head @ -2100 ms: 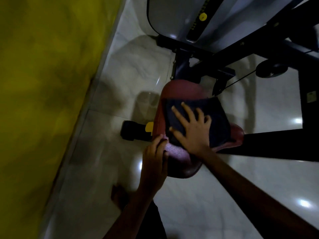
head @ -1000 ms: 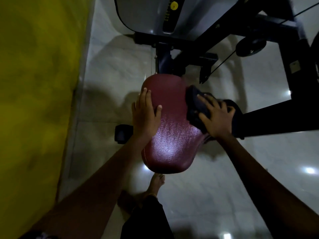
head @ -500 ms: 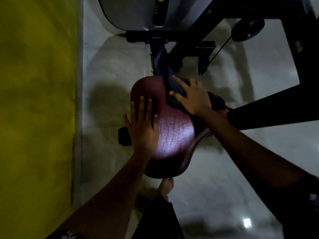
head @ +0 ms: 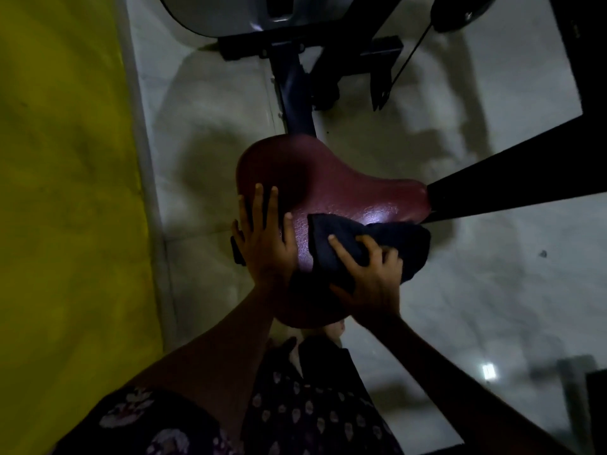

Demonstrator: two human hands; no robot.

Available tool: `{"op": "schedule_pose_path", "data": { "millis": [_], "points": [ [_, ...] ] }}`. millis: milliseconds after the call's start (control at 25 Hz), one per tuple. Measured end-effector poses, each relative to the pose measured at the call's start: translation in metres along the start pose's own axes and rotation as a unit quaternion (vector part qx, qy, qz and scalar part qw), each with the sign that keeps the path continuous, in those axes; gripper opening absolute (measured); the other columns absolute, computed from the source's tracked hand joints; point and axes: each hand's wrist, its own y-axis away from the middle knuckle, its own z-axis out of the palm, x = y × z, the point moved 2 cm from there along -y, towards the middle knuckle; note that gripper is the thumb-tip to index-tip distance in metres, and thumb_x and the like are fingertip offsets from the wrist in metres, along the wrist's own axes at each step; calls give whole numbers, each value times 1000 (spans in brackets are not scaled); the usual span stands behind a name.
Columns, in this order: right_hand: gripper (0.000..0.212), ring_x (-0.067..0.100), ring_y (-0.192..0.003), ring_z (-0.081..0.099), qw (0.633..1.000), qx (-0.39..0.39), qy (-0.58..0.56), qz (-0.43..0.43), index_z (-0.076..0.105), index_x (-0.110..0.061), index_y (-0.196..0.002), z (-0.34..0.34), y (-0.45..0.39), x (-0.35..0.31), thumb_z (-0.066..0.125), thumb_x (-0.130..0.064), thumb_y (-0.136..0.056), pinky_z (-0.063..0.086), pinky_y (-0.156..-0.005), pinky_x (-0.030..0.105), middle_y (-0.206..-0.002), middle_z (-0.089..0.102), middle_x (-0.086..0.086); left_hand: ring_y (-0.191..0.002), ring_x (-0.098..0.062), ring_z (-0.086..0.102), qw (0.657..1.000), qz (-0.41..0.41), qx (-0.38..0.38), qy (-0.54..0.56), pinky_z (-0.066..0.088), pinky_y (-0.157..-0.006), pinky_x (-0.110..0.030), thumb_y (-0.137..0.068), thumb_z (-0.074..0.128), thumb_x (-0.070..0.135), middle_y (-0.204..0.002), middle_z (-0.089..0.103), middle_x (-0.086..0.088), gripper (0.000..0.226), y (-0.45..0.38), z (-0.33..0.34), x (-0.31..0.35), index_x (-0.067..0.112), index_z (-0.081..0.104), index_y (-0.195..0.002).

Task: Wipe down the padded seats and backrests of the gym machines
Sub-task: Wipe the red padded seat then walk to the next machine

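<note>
While the left hand (head: 262, 247) lies flat, right hand (head: 371, 277) grips cloth (head: 394, 239) on the seat (head: 335, 188), narrow end nearest.

**Grained gloss beside soft cloth**

The maroon seat pad (head: 345, 188) looks like vinyl or leatherette, finely grained and glossy, with a bright sheen just beyond the right hand's (head: 371, 284) grip. In that grip the dark cloth (head: 387, 241) is soft, matt and nappy. The frame post (head: 297, 103) looks like smooth painted metal. Under the grip, the pale floor (head: 492, 290) is polished and reflective. The yellow wall (head: 65, 192) is matt.
</note>
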Motion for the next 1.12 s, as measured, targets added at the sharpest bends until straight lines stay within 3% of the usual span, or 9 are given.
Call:
{"op": "schedule_pose_path", "data": {
  "millis": [80,200,320,520,640,760,840,1000,1120],
  "points": [
    [67,29,-88,37,999,25,-30,14,47,-33,-132,-4,-13,22,49,-59,-70,43,-73,43,-122,37,11,-135,-34,37,1000,-5,0,4,40,-99,-51,-96,41,36,-145,44,-7,45,1,-2,2,17,51,-136],
    [64,38,-93,45,981,59,-64,175,56,-25,-130,-7,-42,29,54,-54,-73,35,-80,39,-122,44,20,-135,-34,36,1000,2,3,18,37,-100,-43,-94,45,32,-145,45,-7,45,0,-6,7,15,52,-135],
    [62,45,-95,47,952,59,-67,291,57,-22,-129,-4,-40,-1,55,-50,-73,41,-80,44,-124,49,26,-134,-35,37,1000,-5,-18,15,38,-99,-44,-94,43,33,-144,46,-8,45,-1,-7,10,15,53,-134],
    [55,43,-90,49,939,2,-98,328,53,-14,-122,-4,-9,-46,64,-36,-73,45,-73,46,-112,48,27,-126,-41,47,996,13,-90,-14,47,-88,-49,-93,43,35,-137,52,-13,44,-11,-10,6,12,58,-128],
    [54,41,-99,47,924,-55,-119,360,52,-14,-127,-11,-1,-58,70,-24,-77,47,-79,47,-117,44,24,-130,-45,40,987,11,-157,-22,45,-88,-57,-95,43,34,-141,47,-17,46,-16,-19,10,10,54,-133],
    [58,40,-113,43,899,-163,-127,385,41,-21,-139,-18,11,-72,62,-22,-85,45,-86,45,-132,35,21,-144,-37,9,945,9,-319,-75,25,-106,-58,-100,39,30,-158,13,-10,54,-26,-34,10,17,24,-149],
    [62,41,-114,46,887,-215,-149,381,36,-23,-142,-28,23,-83,60,-21,-86,44,-87,43,-136,33,20,-144,-34,8,915,66,-376,-131,21,-110,-53,-97,44,24,-159,4,-8,60,-37,-54,7,18,17,-151],
    [63,39,-113,55,847,-334,-227,345,40,-24,-141,-49,36,-85,62,-28,-82,45,-88,38,-138,44,15,-131,-34,36,871,123,-448,-163,32,-105,-43,-90,54,18,-151,24,-11,57,-36,-86,3,12,34,-142],
    [59,32,-111,57,823,-335,-275,367,53,-28,-131,-79,39,-71,64,-41,-74,44,-85,30,-121,62,12,-125,-32,42,841,189,-485,-150,35,-103,-36,-87,54,17,-139,39,-14,48,-17,-99,15,10,45,-134]
  ]
}}
